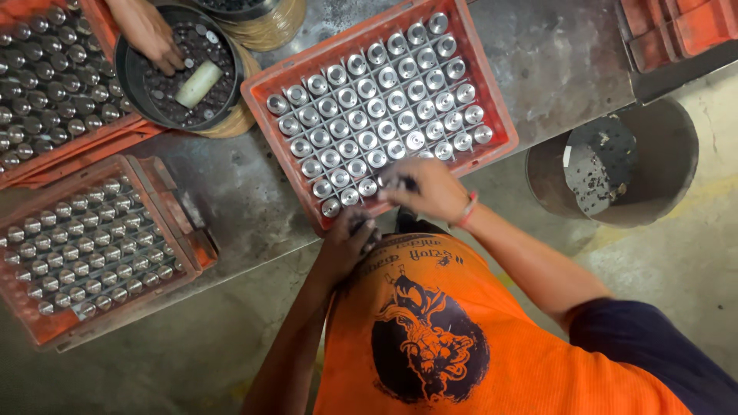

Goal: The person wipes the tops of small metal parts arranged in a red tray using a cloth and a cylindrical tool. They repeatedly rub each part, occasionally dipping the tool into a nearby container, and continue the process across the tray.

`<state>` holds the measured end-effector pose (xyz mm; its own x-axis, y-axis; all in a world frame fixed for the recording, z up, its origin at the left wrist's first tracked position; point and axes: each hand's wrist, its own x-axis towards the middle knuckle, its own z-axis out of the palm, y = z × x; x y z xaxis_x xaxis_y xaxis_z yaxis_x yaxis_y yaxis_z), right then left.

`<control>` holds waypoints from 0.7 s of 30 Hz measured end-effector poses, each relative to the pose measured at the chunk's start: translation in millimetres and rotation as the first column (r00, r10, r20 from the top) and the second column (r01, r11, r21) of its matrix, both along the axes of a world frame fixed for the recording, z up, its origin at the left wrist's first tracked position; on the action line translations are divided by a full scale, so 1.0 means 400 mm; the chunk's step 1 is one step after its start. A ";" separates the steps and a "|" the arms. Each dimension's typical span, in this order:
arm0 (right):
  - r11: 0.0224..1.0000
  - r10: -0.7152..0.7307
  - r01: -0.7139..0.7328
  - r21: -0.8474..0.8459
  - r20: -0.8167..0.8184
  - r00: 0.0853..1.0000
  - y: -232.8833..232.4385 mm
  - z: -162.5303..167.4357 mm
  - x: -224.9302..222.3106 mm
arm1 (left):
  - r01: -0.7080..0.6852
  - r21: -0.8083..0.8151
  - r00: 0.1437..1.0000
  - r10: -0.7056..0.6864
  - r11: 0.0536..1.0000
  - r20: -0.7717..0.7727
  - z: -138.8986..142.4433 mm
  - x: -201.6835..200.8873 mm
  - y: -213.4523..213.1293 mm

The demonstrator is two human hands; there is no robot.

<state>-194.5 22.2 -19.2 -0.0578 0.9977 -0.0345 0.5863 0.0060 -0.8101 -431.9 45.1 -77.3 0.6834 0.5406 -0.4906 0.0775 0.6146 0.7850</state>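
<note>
The right hand (427, 188) rests at the near edge of the orange plastic crate (492, 100), touching the shiny metal cylinders (380, 104) standing in rows there. The left hand (346, 242) is closed just below this edge. Another person's hand (150, 34) reaches into a round black pan (127, 77) near the far left corner of the grey metal table (553, 54).

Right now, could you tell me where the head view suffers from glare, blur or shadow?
Head view: glare glints off the metal cylinders in the orange crate; the right hand is slightly motion-blurred; the left hand is dimmer, near the shirt; the grey bucket has a shadowed inside; the corners darken.
</note>
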 end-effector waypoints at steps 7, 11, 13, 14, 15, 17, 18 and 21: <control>0.985 0.096 -0.148 -0.091 -0.427 0.899 -0.060 0.024 -0.045 | 0.010 0.003 0.999 -0.010 1.000 -0.045 -0.026 0.013 -0.006; 0.998 0.011 -0.025 -0.059 -0.221 0.975 -0.041 0.017 0.016 | 0.050 0.034 0.998 -0.051 0.998 0.023 -0.020 0.026 -0.009; 0.987 -0.146 0.147 -0.062 0.020 0.989 -0.014 0.006 0.069 | 0.119 0.076 0.992 -0.121 0.990 0.033 -0.014 0.029 -0.008; 0.986 -0.161 0.164 -0.013 0.145 0.976 0.003 -0.004 0.096 | 0.173 0.100 0.984 -0.176 0.980 0.018 -0.008 0.027 -0.009; 0.984 -0.178 0.174 0.039 0.267 0.947 0.021 -0.016 0.121 | 0.228 0.124 0.973 -0.230 0.966 0.001 -0.002 0.026 -0.010; 0.986 -0.149 0.113 0.126 0.331 0.932 0.047 -0.045 0.152 | 0.281 0.219 0.959 -0.268 0.934 -0.086 0.019 0.017 -0.011; 0.983 -0.136 0.079 0.167 0.363 0.922 0.056 -0.060 0.163 | 0.309 0.263 0.950 -0.283 0.914 -0.130 0.031 0.014 -0.010; 0.999 -0.035 0.019 0.038 0.467 0.884 0.076 -0.099 0.168 | 0.336 0.338 0.938 -0.283 0.879 -0.199 0.070 0.013 -0.010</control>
